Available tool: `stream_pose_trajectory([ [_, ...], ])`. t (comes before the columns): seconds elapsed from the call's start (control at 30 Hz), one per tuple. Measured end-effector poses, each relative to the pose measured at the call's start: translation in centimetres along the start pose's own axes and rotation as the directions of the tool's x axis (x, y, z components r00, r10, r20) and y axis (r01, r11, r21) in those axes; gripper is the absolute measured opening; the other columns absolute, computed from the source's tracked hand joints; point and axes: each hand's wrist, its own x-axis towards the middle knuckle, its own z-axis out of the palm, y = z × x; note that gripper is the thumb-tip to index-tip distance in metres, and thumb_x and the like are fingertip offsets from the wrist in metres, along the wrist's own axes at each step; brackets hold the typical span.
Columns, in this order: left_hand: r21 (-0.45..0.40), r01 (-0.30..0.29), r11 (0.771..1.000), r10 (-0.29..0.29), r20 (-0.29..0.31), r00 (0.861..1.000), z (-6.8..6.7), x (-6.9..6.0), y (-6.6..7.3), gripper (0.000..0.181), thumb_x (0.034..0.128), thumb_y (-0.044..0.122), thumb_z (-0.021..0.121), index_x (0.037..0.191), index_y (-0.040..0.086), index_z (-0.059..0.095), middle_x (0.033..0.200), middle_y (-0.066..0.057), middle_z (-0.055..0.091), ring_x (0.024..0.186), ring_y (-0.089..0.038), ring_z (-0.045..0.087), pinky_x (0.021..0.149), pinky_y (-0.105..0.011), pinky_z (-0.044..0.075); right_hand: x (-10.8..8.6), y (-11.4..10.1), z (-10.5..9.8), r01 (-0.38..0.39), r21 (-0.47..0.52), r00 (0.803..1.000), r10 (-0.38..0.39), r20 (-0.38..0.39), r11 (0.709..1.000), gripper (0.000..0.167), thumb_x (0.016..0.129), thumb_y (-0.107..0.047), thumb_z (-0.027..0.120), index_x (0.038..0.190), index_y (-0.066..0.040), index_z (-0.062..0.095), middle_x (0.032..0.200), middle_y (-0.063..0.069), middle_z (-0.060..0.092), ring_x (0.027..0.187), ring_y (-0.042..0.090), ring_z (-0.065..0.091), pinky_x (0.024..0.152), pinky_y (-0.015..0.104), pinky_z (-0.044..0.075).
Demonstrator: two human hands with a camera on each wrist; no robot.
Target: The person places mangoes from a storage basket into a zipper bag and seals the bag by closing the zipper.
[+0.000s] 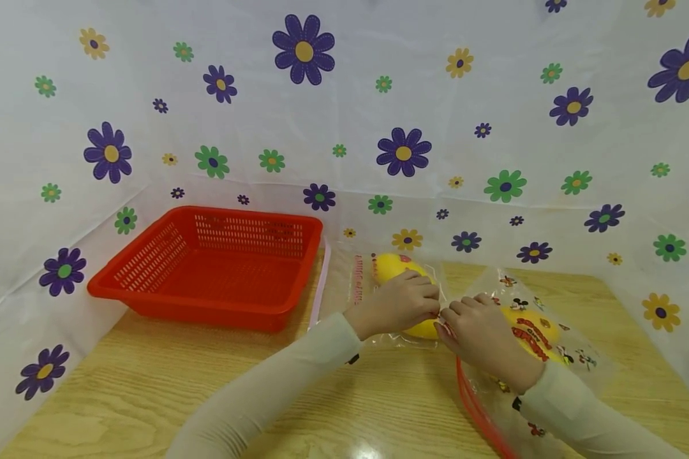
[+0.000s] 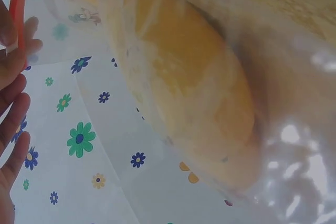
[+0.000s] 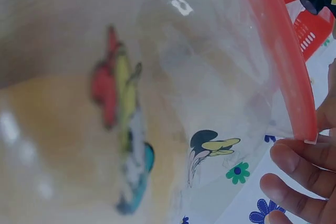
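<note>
Close together at the right of the head view, my left hand (image 1: pixel 399 303) and right hand (image 1: pixel 485 338) meet at the far end of a red zip strip (image 1: pixel 473 401). This strip edges a clear plastic zip bag (image 1: pixel 588 357) with cartoon prints, lying to the right. Both hands pinch the bag at that strip. A yellow rounded thing (image 1: pixel 542 328) shows through it, partly hidden by my right hand. Under my left hand lies a second clear bag (image 1: pixel 339 280), holding yellow oval, mango-like things (image 1: pixel 390 264). The left wrist view shows one yellow oval (image 2: pixel 194 72) through plastic.
A red slotted plastic basket (image 1: pixel 207 312) stands at the left on the wooden table (image 1: pixel 344 408). Beside it runs the second bag's pale pink edge strip (image 1: pixel 320 284). A white flower-print sheet (image 1: pixel 344 95) hangs behind and along both sides.
</note>
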Motion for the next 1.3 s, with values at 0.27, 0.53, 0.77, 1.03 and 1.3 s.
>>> stream_pose_trajectory([
  [0.27,-0.042,-0.008,0.999,0.009,0.033,0.999,-0.1,0.2,-0.2,0.010,0.0878,0.030,0.063,0.089,0.024,0.072,0.090,0.012,0.066,0.090,-0.005,0.059,0.089,-0.020,0.046,0.1,-0.2,0.3,0.024,-0.012,0.998,-0.025,-0.064,1.000,0.021,0.069,-0.022,0.079,0.065,-0.007,0.064,0.060,0.002,0.061,0.056,0.018,0.054,0.056,0.029,0.039],
  [0.53,-0.114,0.001,0.994,0.004,0.043,0.999,-0.1,0.1,-0.4,0.009,0.0862,0.029,0.065,0.089,0.023,0.071,0.090,0.011,0.065,0.091,-0.006,0.059,0.088,-0.022,0.045,0.3,-0.2,0.6,0.042,-0.003,0.996,-0.042,-0.075,0.999,0.020,0.070,-0.020,0.075,0.066,-0.006,0.062,0.059,0.002,0.058,0.054,0.017,0.049,0.055,0.028,0.038],
  [0.77,-0.103,-0.010,0.995,0.015,0.048,0.999,0.2,0.2,-0.6,0.009,0.0866,0.030,0.064,0.089,0.024,0.070,0.091,0.012,0.065,0.094,-0.006,0.058,0.093,-0.023,0.044,0.2,-0.2,0.6,0.016,0.004,0.999,-0.016,-0.044,1.000,0.019,0.071,-0.021,0.075,0.066,-0.007,0.063,0.059,0.001,0.059,0.055,0.016,0.050,0.055,0.027,0.036],
  [1.03,-0.071,-0.019,0.997,0.022,0.040,0.999,0.3,0.3,-0.9,0.008,0.0870,0.029,0.064,0.085,0.022,0.068,0.090,0.012,0.065,0.094,-0.006,0.058,0.093,-0.024,0.043,0.0,-0.1,0.6,0.020,0.011,0.998,-0.019,-0.061,1.000,0.019,0.071,-0.018,0.074,0.062,-0.009,0.060,0.057,0.000,0.056,0.052,0.014,0.045,0.054,0.024,0.031],
  [1.3,-0.119,-0.003,0.993,0.010,0.060,0.998,0.3,0.3,-1.1,0.009,0.0888,0.030,0.063,0.089,0.022,0.068,0.091,0.011,0.064,0.093,-0.006,0.058,0.094,-0.024,0.043,-0.3,-0.1,0.4,-0.020,0.000,0.999,0.020,-0.029,1.000,0.017,0.071,-0.020,0.076,0.067,-0.008,0.063,0.059,0.001,0.058,0.052,0.017,0.050,0.055,0.029,0.040],
])
